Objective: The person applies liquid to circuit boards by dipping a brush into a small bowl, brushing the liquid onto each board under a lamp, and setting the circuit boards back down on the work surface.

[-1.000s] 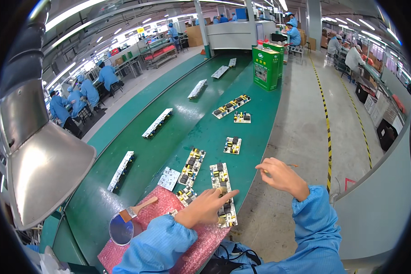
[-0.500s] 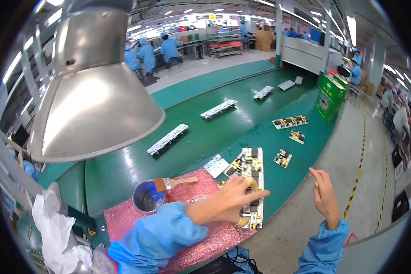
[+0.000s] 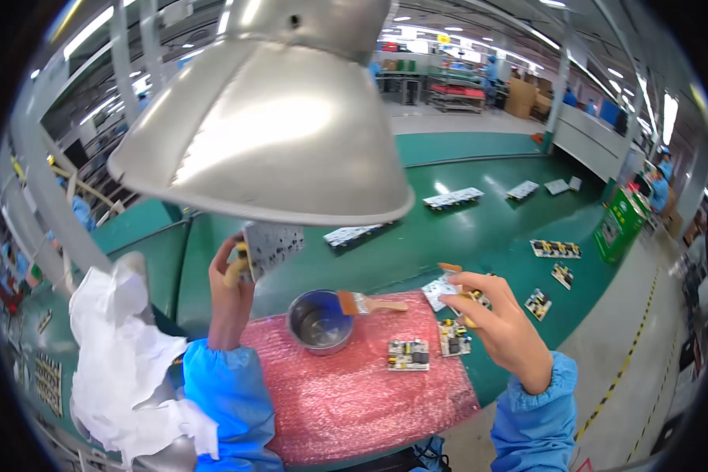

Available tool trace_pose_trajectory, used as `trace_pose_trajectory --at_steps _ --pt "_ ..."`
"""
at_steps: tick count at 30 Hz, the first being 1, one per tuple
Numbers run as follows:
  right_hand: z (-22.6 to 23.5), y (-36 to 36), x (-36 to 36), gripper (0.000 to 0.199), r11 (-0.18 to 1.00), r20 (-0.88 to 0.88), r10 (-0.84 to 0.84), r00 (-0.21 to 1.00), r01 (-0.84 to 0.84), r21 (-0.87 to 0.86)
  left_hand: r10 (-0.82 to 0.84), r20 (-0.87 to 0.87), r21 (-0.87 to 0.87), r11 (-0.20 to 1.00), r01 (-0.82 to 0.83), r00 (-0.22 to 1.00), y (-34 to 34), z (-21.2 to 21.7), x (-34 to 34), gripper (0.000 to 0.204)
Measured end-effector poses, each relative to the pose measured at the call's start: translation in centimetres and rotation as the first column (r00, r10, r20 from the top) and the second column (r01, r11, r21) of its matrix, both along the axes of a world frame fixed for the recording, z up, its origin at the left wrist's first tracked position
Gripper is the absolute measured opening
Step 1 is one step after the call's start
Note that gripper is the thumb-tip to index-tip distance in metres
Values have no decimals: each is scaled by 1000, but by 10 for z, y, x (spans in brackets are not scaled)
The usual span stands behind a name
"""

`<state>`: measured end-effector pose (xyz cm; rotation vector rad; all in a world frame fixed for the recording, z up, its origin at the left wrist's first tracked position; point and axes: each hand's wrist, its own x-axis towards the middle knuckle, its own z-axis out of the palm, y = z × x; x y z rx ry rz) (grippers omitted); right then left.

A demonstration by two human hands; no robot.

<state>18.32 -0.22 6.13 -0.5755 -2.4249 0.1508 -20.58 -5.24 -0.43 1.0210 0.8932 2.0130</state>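
Your left hand (image 3: 230, 271) is raised under the rim of the big metal lamp shade (image 3: 263, 126), its fingers curled shut around the edge of a circuit board (image 3: 273, 245), which you hold upright with its speckled solder side facing you. Your right hand (image 3: 499, 326) hangs over the near edge of the green conveyor belt (image 3: 448, 236), fingers loosely bent with thumb and forefinger drawn together; I cannot tell whether they pinch anything. Between your hands lies a pink bubble-wrap mat (image 3: 354, 393) with a small metal bowl (image 3: 319, 322) on it, and a wooden-handled brush (image 3: 370, 303) rests across the bowl's rim, handle pointing toward your right hand. Just left of your right hand, a small circuit board (image 3: 408, 355) lies flat on the mat, with more boards beside your right fingers. Crumpled white paper (image 3: 126, 354) sits outside your left forearm.
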Motion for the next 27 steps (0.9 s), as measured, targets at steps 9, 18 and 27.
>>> trace_pose_trajectory --at_steps 9,18,27 --pt "-15 40 -152 21 708 -243 140 960 -269 -653 -60 660 127 991 -32 749 -21 -41 -72 65" --pt "-79 77 -210 16 766 20 203 979 -146 -626 -130 783 171 985 -10 608 -13 -52 -82 61" --pt "-85 69 -215 14 905 147 -18 989 79 -419 -185 867 192 981 33 462 -10 -44 -79 58"
